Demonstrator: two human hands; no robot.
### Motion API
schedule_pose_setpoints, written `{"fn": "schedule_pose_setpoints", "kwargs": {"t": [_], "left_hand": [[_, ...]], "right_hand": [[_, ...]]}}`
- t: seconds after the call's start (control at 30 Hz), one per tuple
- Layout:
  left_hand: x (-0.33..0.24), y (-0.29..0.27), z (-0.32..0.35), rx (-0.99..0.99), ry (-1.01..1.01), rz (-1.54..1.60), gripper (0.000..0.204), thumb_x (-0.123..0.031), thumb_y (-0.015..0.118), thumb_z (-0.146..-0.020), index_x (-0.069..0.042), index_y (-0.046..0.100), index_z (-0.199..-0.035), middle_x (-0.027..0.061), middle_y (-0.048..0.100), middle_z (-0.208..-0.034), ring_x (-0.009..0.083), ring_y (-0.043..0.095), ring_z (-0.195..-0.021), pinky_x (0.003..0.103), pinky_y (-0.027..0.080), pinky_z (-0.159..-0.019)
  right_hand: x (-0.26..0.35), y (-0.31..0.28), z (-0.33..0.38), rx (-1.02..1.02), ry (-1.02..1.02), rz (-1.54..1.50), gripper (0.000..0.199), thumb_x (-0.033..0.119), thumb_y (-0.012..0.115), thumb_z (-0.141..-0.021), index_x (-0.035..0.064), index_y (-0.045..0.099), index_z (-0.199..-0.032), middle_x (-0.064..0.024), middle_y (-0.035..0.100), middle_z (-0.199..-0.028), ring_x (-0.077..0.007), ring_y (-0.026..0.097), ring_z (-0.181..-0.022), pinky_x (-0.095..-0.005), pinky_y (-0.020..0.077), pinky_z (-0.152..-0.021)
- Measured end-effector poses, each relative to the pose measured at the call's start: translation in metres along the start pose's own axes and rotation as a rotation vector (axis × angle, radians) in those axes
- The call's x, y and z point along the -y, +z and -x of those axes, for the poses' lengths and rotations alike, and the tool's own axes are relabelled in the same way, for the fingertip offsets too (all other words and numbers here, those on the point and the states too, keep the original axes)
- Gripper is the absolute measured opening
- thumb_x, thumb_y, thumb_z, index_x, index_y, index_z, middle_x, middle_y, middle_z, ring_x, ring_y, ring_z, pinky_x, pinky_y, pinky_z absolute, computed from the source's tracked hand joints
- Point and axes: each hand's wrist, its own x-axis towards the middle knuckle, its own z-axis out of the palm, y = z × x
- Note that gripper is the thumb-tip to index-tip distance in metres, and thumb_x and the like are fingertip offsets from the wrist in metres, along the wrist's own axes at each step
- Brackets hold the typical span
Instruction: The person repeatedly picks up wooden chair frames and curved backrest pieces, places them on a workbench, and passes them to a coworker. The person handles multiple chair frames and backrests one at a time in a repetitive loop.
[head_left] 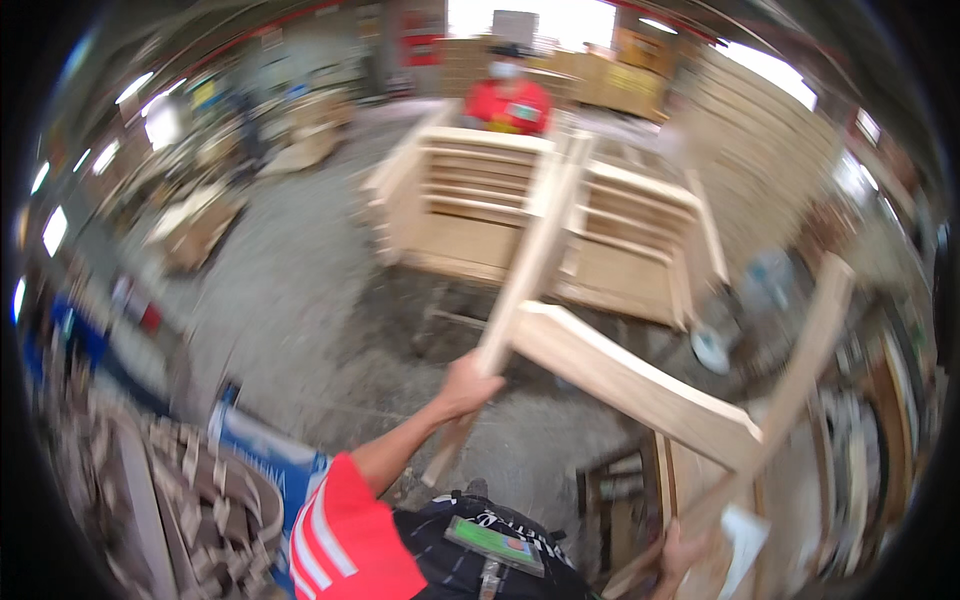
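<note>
A pale wooden frame [635, 385] hangs tilted in front of me: two long posts joined by a wide, curved crosspiece. Its left post [525, 265] is wrapped by the closed fingers of my left hand [470, 387], just below the crosspiece joint. Low on the right post [797, 355], my right hand [683, 550] is closed round the wood; motion blurs its fingers. A white sheet or rag [742, 545] shows beside that hand. Beyond the left post stand two unfinished wooden cabinet-like pieces [465, 247], open-fronted with slats inside; the post partly hides them.
A person in a red top [512, 107] is behind the wooden pieces. Bundled wood strips [150, 500] and a blue-and-white sack [258, 460] lie at lower left. Wooden parts [895, 400] crowd the right side, near a round white object [710, 350]. Stacked boards [755, 150] rise at back right.
</note>
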Motion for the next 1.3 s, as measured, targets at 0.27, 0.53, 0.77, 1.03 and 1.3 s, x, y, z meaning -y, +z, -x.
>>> {"fn": "schedule_pose_setpoints", "kwargs": {"t": [0.27, 0.53, 0.77, 1.03, 1.3], "left_hand": [[0.044, 0.022, 0.140, 0.204, -0.079, 0.050, 0.021, -0.010, 0.068, -0.077, 0.003, 0.066, -0.093, 0.0094, 0.068, -0.075, 0.0190, 0.066, -0.067, 0.036, 0.054, -0.064], [0.029, 0.115, 0.214, 0.591, 0.028, -0.220, 0.036, -0.023, 0.072, -0.076, 0.005, 0.069, -0.099, 0.0245, 0.071, -0.084, 0.0365, 0.073, -0.081, 0.044, 0.056, -0.078], [-0.037, 0.255, 0.148, 0.818, 0.178, -0.329, 0.039, -0.030, 0.072, -0.077, 0.005, 0.071, -0.095, 0.0255, 0.073, -0.084, 0.0392, 0.074, -0.082, 0.047, 0.057, -0.075], [-0.092, 0.387, 0.082, 0.893, 0.272, -0.439, 0.045, -0.032, 0.073, -0.077, 0.007, 0.072, -0.099, 0.0302, 0.073, -0.092, 0.0449, 0.073, -0.091, 0.049, 0.057, -0.083], [-0.073, 0.406, 0.052, 1.005, 0.184, -0.527, 0.052, -0.032, 0.072, -0.077, 0.007, 0.069, -0.111, 0.0322, 0.072, -0.104, 0.0470, 0.070, -0.102, 0.049, 0.055, -0.090]], "right_hand": [[0.026, -0.090, 0.149, 0.020, 0.563, 0.068, 0.051, 0.024, 0.078, -0.079, -0.0028, 0.063, -0.120, -0.0269, 0.073, -0.102, -0.0434, 0.072, -0.099, -0.0474, 0.0552, -0.087], [-0.003, -0.188, 0.311, -0.165, 1.019, 0.148, 0.046, 0.022, 0.078, -0.080, -0.0018, 0.067, -0.118, -0.0261, 0.073, -0.103, -0.0428, 0.072, -0.099, -0.0473, 0.0552, -0.085], [-0.035, -0.202, 0.279, -0.306, 1.060, 0.197, 0.035, 0.017, 0.075, -0.083, -0.0022, 0.069, -0.112, -0.0186, 0.073, -0.093, -0.0301, 0.072, -0.086, -0.0417, 0.0558, -0.077], [-0.095, -0.179, 0.181, -0.276, 1.130, 0.281, 0.040, 0.021, 0.074, -0.083, 0.0009, 0.069, -0.117, -0.0246, 0.074, -0.108, -0.0409, 0.071, -0.104, -0.0462, 0.0538, -0.090], [-0.098, -0.139, 0.187, -0.339, 1.240, 0.212, 0.049, 0.031, 0.076, -0.083, -0.0017, 0.066, -0.117, -0.0285, 0.073, -0.105, -0.0464, 0.069, -0.105, -0.0513, 0.0531, -0.092]]}}
